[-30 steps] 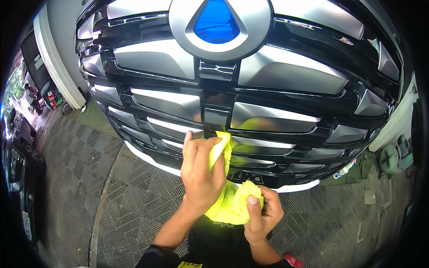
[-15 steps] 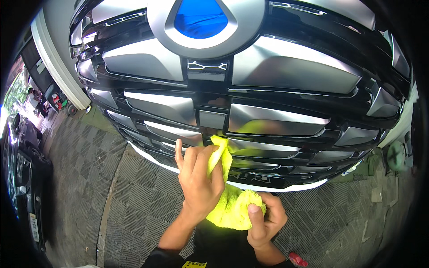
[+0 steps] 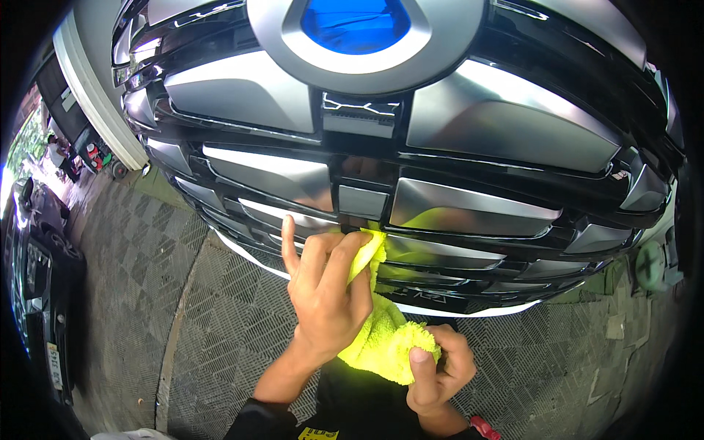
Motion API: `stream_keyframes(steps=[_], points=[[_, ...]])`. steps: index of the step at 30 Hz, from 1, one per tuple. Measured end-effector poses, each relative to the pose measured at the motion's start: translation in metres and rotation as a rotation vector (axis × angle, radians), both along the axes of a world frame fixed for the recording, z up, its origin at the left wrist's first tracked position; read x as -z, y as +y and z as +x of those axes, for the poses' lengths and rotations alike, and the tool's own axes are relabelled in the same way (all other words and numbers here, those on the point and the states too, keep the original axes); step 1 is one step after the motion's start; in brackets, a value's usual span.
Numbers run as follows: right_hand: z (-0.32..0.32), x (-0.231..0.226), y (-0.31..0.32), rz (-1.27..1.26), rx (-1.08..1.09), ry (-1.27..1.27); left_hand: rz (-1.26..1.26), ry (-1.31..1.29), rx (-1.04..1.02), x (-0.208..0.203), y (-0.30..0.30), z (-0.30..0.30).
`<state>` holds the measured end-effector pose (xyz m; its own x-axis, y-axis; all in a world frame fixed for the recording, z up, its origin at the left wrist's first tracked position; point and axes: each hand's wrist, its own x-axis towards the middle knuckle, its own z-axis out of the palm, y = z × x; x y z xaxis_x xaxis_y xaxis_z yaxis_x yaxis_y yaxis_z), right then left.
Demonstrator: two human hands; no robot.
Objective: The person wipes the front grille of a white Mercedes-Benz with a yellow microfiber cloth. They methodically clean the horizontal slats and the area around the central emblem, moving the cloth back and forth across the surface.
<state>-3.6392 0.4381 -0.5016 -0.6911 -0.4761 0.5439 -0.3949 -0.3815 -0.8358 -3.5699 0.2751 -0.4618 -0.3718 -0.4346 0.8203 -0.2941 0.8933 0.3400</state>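
A bright yellow-green microfibre cloth [image 3: 378, 330] stretches between my two hands. My left hand [image 3: 323, 293] pinches its upper end and presses it against the lower middle of a car's grille [image 3: 480, 205]; the little finger sticks out to the left. Bunched cloth hangs down to my right hand [image 3: 444, 367], which grips the other end with the thumb on top, away from the grille. The grille has satin silver panels set in glossy black bars. Above my hands sits a large silver emblem [image 3: 286, 44] with a blue centre. My left fingers and the cloth hide the spot being touched.
Grey patterned floor tiles [image 3: 242, 315] lie below the bumper. At the far left stands a dark parked car [image 3: 40, 293], with a person [image 3: 59, 155] beyond it. A white pillar [image 3: 95, 88] rises left of the grille. A red object [image 3: 484, 427] lies by my right sleeve.
The grille has shifted right and grown slightly larger in view. My left hand, still pinching the cloth, stays at the lower middle bars; my right hand is slightly lower.
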Motion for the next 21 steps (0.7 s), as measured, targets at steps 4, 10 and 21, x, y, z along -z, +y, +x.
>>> stream_keyframes(steps=[4,10,21], points=[[-0.004,-0.002,0.004,-0.011,0.006,0.049,-0.184,-0.095,-0.07,-0.007,-0.005,0.002],[-0.009,-0.001,0.01,-0.027,-0.015,0.042,-0.579,-0.2,-0.06,-0.013,-0.03,0.007],[-0.008,-0.002,0.006,-0.055,-0.113,0.052,-0.855,-0.259,0.013,-0.023,-0.051,0.007]])
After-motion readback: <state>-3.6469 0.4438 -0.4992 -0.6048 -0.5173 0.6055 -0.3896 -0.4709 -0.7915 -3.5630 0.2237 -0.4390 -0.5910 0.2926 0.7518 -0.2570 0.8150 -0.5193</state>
